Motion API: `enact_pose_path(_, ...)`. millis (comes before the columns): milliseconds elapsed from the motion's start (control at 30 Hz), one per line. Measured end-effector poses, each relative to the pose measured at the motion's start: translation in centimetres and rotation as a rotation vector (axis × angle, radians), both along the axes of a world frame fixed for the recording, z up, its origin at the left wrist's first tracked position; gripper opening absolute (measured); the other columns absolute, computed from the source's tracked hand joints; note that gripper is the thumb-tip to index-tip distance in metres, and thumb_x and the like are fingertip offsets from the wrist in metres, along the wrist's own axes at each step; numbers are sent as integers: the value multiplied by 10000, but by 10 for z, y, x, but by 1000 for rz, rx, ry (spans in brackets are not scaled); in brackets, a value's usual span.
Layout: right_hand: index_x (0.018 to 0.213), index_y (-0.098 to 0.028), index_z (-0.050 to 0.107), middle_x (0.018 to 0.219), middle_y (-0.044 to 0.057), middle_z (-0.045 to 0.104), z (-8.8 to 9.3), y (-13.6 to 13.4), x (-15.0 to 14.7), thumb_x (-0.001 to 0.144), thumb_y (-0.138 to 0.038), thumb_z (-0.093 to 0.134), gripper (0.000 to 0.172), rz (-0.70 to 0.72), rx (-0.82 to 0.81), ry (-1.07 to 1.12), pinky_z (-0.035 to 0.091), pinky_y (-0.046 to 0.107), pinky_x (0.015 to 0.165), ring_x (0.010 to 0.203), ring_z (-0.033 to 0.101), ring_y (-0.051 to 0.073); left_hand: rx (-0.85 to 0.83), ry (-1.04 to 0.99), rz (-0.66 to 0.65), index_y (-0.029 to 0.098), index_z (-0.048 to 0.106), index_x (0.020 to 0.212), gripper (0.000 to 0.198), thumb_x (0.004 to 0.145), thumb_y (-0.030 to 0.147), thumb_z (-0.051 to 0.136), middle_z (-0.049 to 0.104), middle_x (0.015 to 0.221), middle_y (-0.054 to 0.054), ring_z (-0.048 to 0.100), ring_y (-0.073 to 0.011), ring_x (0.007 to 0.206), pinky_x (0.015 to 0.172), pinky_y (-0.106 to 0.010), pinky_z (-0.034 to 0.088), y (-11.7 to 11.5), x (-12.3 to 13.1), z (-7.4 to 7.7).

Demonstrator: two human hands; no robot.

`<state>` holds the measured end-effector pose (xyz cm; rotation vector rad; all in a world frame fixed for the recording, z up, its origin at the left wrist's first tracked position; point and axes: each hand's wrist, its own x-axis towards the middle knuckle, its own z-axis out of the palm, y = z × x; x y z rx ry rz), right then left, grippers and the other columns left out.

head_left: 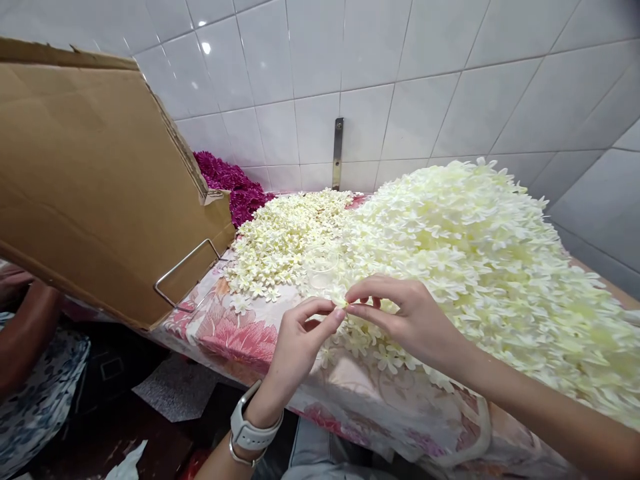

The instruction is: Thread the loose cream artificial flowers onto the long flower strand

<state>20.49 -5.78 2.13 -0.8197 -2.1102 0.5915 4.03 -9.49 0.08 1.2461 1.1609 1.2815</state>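
Note:
My left hand [304, 335], with a pale watch [253, 427] on its wrist, pinches a small pale yellow-white flower [342, 302] between thumb and fingers. From the other side, the fingertips of my right hand [410, 319] close on the same flower. Most of the flower is hidden by my fingers. Just behind my hands stands a clear plastic cup [323, 273]. A pile of small cream blossoms [287, 233] lies beyond the cup. To the right, a large heap of white-and-yellow flowers [465, 247] spreads close to my right forearm.
A cardboard box [95, 180] stands at the left, with a bent metal wire frame [183, 267] by it. Magenta flowers [237, 190] lie behind. The table has a floral cloth [240, 333] and backs onto a tiled wall [320, 53]. Another person's arm [33, 327] shows at far left.

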Motion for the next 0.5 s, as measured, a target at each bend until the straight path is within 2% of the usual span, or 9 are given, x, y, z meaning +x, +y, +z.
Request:
enact_pose_path(133,810,-191,636,797,22,659,-1,-3,1,861,-250,556,111,-61,-51,-31,469,263,604,693,590,155,17,19,52,149,687,646,148,710,283,693,603,686,-6,541,-126,667,589,-209,441,0,2,-3)
enact_pose_path(200,895,-192,637,865,41,663,0,-5,2,860,-280,548,130,-83,-57,-47,488,270,589,698,599,162,24,35,76,150,688,607,159,691,285,707,613,644,-9,543,-130,635,593,-223,437,2,2,-4)
enact_pose_path(300,1007,-198,647,958,55,666,2,-5,4,866,-277,539,194,-37,-56,-65,510,264,592,764,624,173,-5,14,69,151,691,563,183,655,304,733,610,576,-5,534,-129,586,587,-238,430,5,0,-7)
enact_pose_path(433,972,-181,678,929,34,688,2,-5,3,870,-200,552,164,41,-21,-100,513,261,663,795,643,166,-42,-32,37,148,689,552,185,626,303,757,617,561,-2,537,-127,568,583,-240,431,7,-2,-9)
enact_pose_path(500,961,-171,685,890,19,698,0,-4,2,860,-179,582,145,42,-40,-105,508,253,652,766,651,158,-13,7,3,146,683,570,180,669,290,726,617,577,-9,552,-138,595,605,-243,439,7,-4,-8)
